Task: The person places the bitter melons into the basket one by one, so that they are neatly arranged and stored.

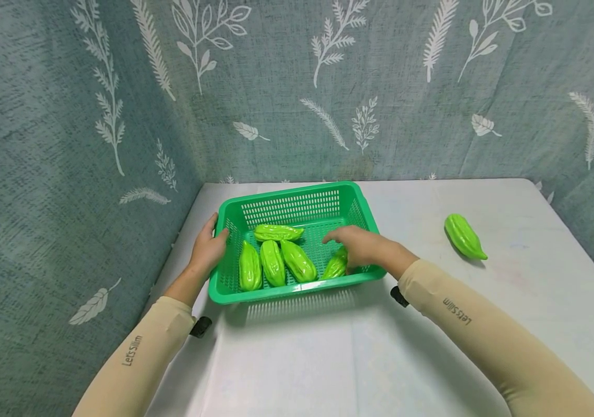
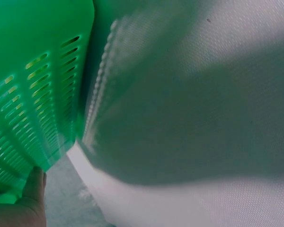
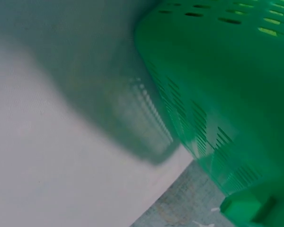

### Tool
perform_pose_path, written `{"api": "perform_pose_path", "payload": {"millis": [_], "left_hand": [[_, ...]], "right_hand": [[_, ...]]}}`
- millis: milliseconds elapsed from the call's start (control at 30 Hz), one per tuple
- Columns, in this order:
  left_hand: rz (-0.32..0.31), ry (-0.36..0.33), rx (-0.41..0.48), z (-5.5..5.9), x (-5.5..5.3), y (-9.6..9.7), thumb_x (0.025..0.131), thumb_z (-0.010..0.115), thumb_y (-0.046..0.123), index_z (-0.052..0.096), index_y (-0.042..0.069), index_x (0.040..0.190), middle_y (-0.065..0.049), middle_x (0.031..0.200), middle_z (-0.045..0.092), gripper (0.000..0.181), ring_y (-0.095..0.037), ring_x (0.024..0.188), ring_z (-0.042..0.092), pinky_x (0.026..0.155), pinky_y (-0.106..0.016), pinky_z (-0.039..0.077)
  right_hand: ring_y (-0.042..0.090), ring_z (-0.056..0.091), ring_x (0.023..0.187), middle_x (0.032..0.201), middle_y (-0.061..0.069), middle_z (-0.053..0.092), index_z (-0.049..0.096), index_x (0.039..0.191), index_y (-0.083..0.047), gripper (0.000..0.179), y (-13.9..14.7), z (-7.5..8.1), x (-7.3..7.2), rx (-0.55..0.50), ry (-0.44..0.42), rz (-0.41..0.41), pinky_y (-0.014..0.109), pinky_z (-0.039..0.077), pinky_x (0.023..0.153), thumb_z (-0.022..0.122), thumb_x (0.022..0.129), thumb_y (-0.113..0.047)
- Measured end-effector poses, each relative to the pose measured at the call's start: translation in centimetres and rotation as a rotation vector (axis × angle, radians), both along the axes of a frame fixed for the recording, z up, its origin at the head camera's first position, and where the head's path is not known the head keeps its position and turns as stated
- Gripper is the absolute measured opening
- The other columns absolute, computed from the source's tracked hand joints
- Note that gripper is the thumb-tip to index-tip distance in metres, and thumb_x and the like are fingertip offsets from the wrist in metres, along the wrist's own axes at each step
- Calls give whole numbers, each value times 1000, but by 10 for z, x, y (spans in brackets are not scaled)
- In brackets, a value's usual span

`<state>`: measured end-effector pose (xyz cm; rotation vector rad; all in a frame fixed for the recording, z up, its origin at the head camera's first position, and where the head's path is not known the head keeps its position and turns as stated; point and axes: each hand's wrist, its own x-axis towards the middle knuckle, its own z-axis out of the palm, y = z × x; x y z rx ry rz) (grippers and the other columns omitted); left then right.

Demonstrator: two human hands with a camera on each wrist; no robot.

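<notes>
A green plastic basket [image 1: 297,291] with slotted walls sits on the table and holds several bright green, ridged bitter gourds. My left hand [image 1: 208,250] grips its left rim; in the left wrist view the thumb [image 2: 34,189] shows against the wall. My right hand [image 1: 362,246] reaches over the right wall, above the rightmost bitter gourd [image 1: 335,265]. Its index finger is extended apart from that gourd, while the other fingers are partly hidden. To the left lie a bitter gourd [image 1: 299,262], another bitter gourd [image 1: 272,263], and one crosswise behind [image 1: 278,233].
One more bitter gourd [image 1: 465,236] lies on the white table [image 1: 411,208], to the right of the basket. A grey-green leaf-patterned curtain [image 1: 286,127] stands behind the table and along its left side.
</notes>
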<state>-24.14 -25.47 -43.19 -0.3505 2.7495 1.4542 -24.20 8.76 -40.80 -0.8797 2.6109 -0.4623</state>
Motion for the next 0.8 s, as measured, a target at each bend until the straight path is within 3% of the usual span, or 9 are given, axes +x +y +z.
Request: {"api": "perform_pose_path", "payload": {"millis": [200,500,800], "left_hand": [[4,12,12,-2,-1,-1,101,39,29,7,17,154,-5,161,8,63,-28,148,7,119,-52,14],[6,15,11,-2,0,-2,101,39,28,7,18,154,-5,161,8,63,-28,148,7,119,-52,13],[5,16,14,-3,0,-2,101,39,28,7,18,154,-5,161,8,63,-27,148,7,119,-53,12]], "right_hand": [[27,45,132,139,7,52,49,137,-11,76,-4,-5,3,8,25,26,40,44,105,81,70,1],[28,56,119,121,11,65,49,136,-8,67,-7,-10,5,3,33,41,36,52,93,67,75,13],[27,56,120,121,9,65,52,134,-9,66,-6,-11,4,10,47,43,38,48,99,78,73,0]]}}
